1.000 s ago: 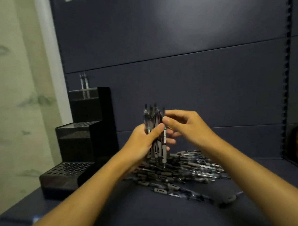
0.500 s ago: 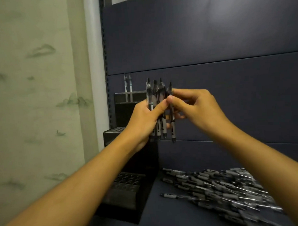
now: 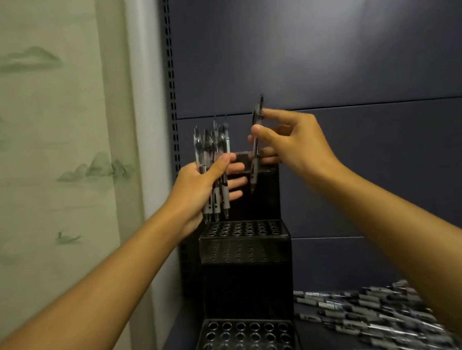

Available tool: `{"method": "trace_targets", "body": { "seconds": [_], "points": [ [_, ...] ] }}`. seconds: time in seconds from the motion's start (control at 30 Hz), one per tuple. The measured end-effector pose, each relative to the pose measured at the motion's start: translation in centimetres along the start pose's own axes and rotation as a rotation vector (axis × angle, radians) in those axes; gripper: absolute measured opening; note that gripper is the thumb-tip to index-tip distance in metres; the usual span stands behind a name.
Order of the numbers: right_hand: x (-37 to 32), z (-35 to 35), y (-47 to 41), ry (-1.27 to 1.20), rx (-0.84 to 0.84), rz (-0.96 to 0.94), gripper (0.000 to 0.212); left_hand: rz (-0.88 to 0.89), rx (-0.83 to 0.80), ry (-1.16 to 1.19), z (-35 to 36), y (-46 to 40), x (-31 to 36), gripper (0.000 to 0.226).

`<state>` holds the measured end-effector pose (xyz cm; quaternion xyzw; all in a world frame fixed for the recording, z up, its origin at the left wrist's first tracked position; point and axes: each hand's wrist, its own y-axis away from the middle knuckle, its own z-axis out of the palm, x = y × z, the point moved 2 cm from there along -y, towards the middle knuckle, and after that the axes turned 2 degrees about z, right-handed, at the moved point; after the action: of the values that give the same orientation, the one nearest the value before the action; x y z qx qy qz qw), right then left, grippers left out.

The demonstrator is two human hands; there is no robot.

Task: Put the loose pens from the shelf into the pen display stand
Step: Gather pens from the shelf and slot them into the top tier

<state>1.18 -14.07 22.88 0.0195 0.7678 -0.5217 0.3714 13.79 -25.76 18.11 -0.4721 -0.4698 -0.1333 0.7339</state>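
Observation:
A black stepped pen display stand [image 3: 245, 251] with rows of round holes rises in tiers against the shelf's back panel. My left hand [image 3: 198, 186] grips a bundle of several pens [image 3: 212, 159] upright, just left of the stand's top tier. My right hand [image 3: 289, 143] pinches a single pen [image 3: 256, 147] upright, tip down, in front of the top tier's front edge. A heap of loose pens [image 3: 368, 314] lies on the shelf at the lower right. Two pens standing in the top tier are mostly hidden behind the bundle.
The dark blue back panel [image 3: 352, 63] closes the shelf behind. A slotted upright [image 3: 171, 85] runs along its left edge. A pale painted wall [image 3: 50, 129] fills the left side. The stand's lowest tier [image 3: 245, 335] sits near the bottom edge.
My right hand has pulled one pen away from the bundle and lifted it to the right. The view has shifted so the stand is now central and the pen heap sits lower right.

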Motion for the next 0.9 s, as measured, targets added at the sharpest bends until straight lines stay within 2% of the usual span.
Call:
{"method": "trace_targets", "body": {
  "seconds": [0.17, 0.3, 0.37, 0.43, 0.57, 0.9],
  "points": [
    [0.2, 0.5, -2.8, -0.012, -0.02, 0.048, 0.045, 0.027, -0.048, -0.094, -2.1, -1.0, -1.5, 0.025],
    [0.3, 1.1, -5.0, 0.0, -0.004, 0.06, 0.029, 0.045, -0.069, -0.103, -2.4, -2.1, -1.6, 0.032],
    [0.0, 1.2, -6.3, 0.037, 0.013, 0.037, 0.025, 0.045, -0.076, -0.097, -2.4, -2.5, -1.5, 0.025],
    [-0.3, 1.1, -7.9, 0.047, 0.055, 0.02, 0.027, 0.047, -0.07, -0.087, -2.5, -2.8, -1.4, 0.02],
    [0.7, 1.1, -10.7, 0.077, 0.118, 0.042, 0.031, 0.052, -0.053, -0.087, -2.7, -3.3, -1.2, 0.024],
    [3.8, 3.2, -11.5, 0.162, 0.068, 0.051, 0.039, 0.059, -0.02, -0.058, -3.9, -3.4, -2.2, 0.024]
  ]
}}
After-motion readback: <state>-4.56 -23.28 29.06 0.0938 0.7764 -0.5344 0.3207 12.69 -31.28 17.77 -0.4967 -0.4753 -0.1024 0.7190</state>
